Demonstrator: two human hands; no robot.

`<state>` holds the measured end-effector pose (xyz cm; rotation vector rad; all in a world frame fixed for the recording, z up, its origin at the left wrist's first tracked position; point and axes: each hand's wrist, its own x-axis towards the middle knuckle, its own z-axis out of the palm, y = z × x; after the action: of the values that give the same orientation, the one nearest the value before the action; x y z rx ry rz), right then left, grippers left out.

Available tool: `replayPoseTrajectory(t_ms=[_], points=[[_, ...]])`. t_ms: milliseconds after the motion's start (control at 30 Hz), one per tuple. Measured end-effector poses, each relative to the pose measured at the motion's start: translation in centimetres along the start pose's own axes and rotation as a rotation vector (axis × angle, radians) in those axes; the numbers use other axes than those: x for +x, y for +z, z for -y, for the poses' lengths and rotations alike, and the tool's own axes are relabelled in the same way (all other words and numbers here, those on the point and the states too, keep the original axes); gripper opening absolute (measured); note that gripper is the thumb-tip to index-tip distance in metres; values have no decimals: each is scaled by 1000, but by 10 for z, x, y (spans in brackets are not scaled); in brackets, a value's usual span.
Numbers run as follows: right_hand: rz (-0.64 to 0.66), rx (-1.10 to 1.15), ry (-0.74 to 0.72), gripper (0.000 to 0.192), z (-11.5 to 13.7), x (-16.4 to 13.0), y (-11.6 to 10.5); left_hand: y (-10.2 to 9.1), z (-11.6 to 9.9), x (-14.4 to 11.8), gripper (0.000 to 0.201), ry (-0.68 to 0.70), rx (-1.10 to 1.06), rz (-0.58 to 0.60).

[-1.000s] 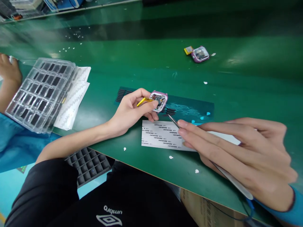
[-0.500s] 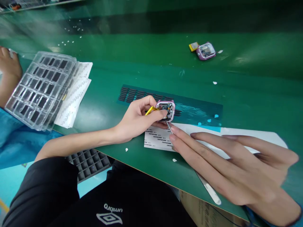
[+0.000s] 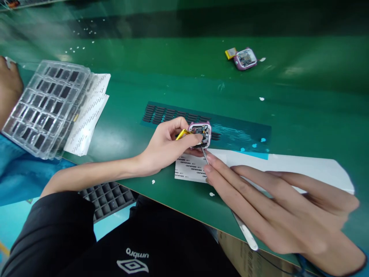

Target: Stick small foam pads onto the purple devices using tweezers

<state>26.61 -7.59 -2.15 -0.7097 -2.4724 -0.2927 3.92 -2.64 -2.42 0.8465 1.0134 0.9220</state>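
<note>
- Pinching a small pink watch case (image 3: 201, 134) at its left edge, the left hand (image 3: 164, 148) holds it tilted just above the green bench (image 3: 302, 100), open side facing up and toward the camera, circuit parts showing inside.
- A yellow strip (image 3: 181, 134), probably a flat cable or battery tab, sticks out from the case toward 9 o'clock, trapped between thumb and forefinger.
- The right hand (image 3: 276, 207) has its fingers narrowed around thin metal tweezers (image 3: 245, 231); their long axis runs from 5 o'clock up to 11 o'clock, and the tip touches the lower edge of the case.
- The case looks light and stiff, but its exposed board looks fragile, so I would grip only the outer plastic rim, as the left hand does.
- Its shape is nearly square, so it has no clear long axis.
- Under both hands lies a white label sheet (image 3: 188, 169), with a dark sheet of small pads (image 3: 173, 113) at 12 o'clock of it.
- A clear compartment tray (image 3: 43, 107) and printed papers (image 3: 89, 111) sit at 9 o'clock; another person's hand (image 3: 8, 88) rests beyond them.
- A second pink case (image 3: 245, 59) lies well apart at 1 o'clock.
</note>
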Motion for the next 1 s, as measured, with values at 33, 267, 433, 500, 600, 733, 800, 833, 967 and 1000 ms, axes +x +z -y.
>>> replayPoseTrajectory(t_ms=[33,267,433,500,600,733,800,833,967,1000], points=[[-12,-56,-95,31,-1,3,-1,0,0,0,39,-10,-14,-1],[31,-129,-237,31,-7,11,-10,1,1,0,41,0,-45,-27],[97,-120,-238,32,-5,8,-12,1,3,-1,43,0,-17,-20],[95,-133,-238,32,-3,8,-11,1,2,-1,43,0,-18,-15],[32,-170,-231,32,0,6,-7,2,2,-2,45,-12,-12,-22],[13,-173,-245,34,2,7,-6,1,1,-2,42,-24,14,-19],[39,-142,-250,32,1,10,-7,0,2,-2,40,-28,23,-13],[44,-120,-245,31,0,12,-8,-1,2,-2,38,-30,30,-10],[34,-19,-168,28,-2,11,-4,-1,4,-3,31,21,80,-2],[15,16,-116,28,-2,8,-1,0,5,-4,26,53,88,-6]])
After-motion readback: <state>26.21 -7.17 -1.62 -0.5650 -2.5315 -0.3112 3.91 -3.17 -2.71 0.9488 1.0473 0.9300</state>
